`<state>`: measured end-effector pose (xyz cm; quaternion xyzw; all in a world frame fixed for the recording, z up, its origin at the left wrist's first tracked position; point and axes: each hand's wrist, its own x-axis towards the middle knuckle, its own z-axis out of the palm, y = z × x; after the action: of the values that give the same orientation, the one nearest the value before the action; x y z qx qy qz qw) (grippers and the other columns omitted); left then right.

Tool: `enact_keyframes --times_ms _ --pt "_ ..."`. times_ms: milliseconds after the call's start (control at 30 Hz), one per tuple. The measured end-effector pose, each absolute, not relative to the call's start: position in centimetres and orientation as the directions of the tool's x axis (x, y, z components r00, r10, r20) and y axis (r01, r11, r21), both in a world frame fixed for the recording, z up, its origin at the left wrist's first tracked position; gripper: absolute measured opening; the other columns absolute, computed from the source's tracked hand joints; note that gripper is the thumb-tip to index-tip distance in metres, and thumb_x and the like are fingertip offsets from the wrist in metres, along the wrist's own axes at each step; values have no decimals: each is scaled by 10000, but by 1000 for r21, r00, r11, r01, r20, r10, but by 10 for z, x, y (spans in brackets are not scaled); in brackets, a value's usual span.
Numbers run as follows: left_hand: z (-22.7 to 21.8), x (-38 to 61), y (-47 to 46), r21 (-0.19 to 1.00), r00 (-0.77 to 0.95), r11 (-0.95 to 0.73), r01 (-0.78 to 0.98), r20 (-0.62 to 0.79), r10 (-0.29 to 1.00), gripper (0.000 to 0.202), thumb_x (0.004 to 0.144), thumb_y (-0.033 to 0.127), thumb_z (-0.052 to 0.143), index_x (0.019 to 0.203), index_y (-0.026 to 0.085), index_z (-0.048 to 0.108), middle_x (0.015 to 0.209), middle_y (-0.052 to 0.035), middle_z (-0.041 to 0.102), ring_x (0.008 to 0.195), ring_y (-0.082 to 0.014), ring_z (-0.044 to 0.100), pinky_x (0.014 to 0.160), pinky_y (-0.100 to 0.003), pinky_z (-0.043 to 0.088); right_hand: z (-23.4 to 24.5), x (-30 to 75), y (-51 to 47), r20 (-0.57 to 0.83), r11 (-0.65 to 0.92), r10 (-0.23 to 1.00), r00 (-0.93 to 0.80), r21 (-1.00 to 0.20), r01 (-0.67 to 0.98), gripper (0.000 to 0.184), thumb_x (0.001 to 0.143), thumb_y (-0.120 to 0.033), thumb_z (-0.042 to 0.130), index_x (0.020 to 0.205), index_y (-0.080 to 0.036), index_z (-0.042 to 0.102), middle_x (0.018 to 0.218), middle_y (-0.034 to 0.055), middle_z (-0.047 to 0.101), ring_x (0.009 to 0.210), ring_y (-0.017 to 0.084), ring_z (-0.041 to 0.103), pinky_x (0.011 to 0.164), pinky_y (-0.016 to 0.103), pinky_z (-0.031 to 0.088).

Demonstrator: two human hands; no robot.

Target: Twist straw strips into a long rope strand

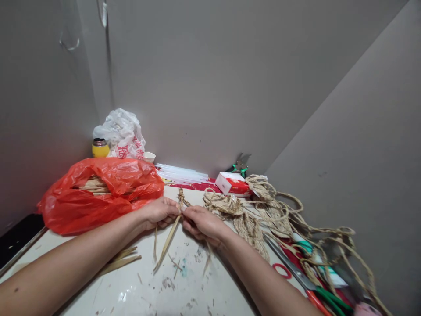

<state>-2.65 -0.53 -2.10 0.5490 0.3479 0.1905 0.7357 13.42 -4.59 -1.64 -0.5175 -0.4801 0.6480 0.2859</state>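
My left hand (160, 212) and my right hand (201, 224) meet at the middle of the table, both pinched closed on a thin bundle of dry straw strands (169, 239). A short braided end (180, 196) sticks up beyond my fingers, and loose strand tails hang toward me over the white tabletop (154, 289). Just right of my right hand lies a heap of braided straw rope (253, 219).
A red plastic bag (105, 191) of straw strips lies at the left, with a white bag (121, 134), yellow jar (100, 148) and small cup (149, 156) behind it. A red-white box (233, 183), green-handled pliers (241, 166) and scissors (315, 292) lie right. Grey walls close in.
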Motion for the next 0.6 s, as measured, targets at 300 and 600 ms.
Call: enact_keyframes --times_ms 300,600 --pt "-13 -26 -9 927 644 -140 349 -129 754 193 742 309 515 696 142 599 608 23 543 539 -83 409 532 -195 316 -16 143 -39 -465 -457 813 -350 -883 110 345 837 -369 519 562 -174 443 382 -105 310 292 21 159 281 155 85" --pt "6 -26 -27 585 526 -397 707 -61 848 233 773 282 455 584 176 540 576 -26 525 534 -141 450 542 -241 305 -19 125 -49 -483 -522 833 -270 -848 -93 264 837 -280 475 598 -182 419 370 -123 246 320 28 112 303 140 78"
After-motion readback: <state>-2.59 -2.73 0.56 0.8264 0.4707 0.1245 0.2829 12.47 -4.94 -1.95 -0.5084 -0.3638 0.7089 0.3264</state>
